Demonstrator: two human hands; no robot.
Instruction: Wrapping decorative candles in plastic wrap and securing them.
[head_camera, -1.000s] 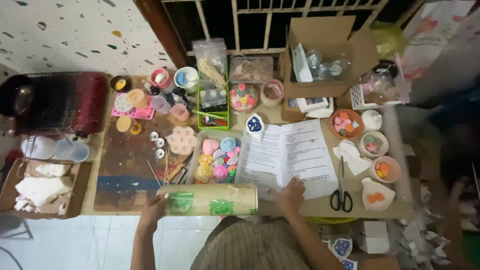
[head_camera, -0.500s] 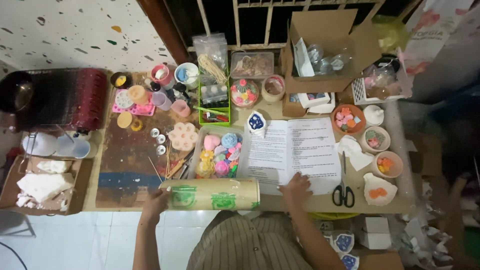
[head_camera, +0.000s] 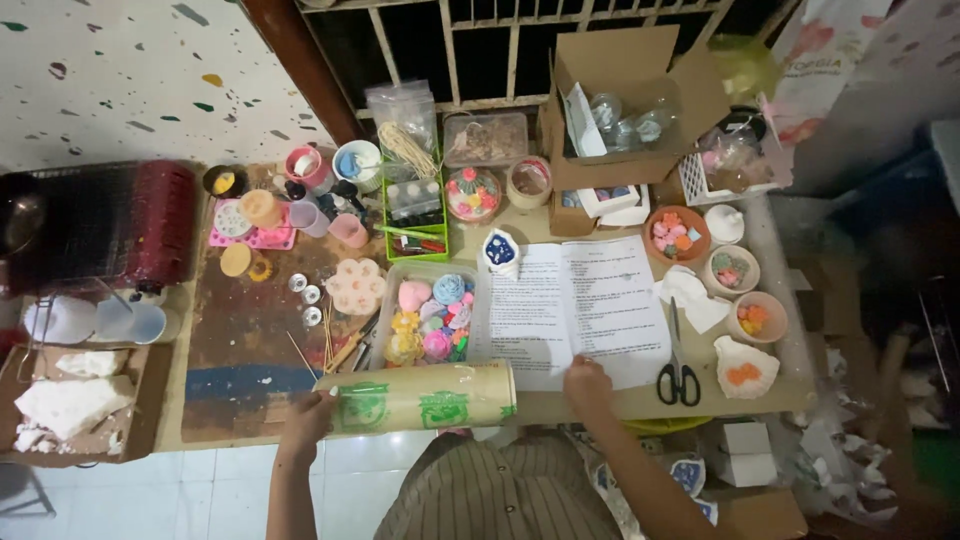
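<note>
A long roll of tan paper with green prints (head_camera: 417, 396) lies across the near edge of the wooden table (head_camera: 240, 330). The left hand (head_camera: 308, 417) cups the roll's left end, fingers curled against it. Right of the roll, the right hand (head_camera: 587, 383) rests flat, fingers loosely spread, on the printed white sheets (head_camera: 580, 305). Black-handled scissors (head_camera: 678, 367) lie just right of those sheets.

floor: speckled terrazzo (head_camera: 120, 80) | window: barred grille (head_camera: 480, 50) | furniture: worn wooden table (head_camera: 240, 340) | front: pale tiles (head_camera: 200, 490)
</note>
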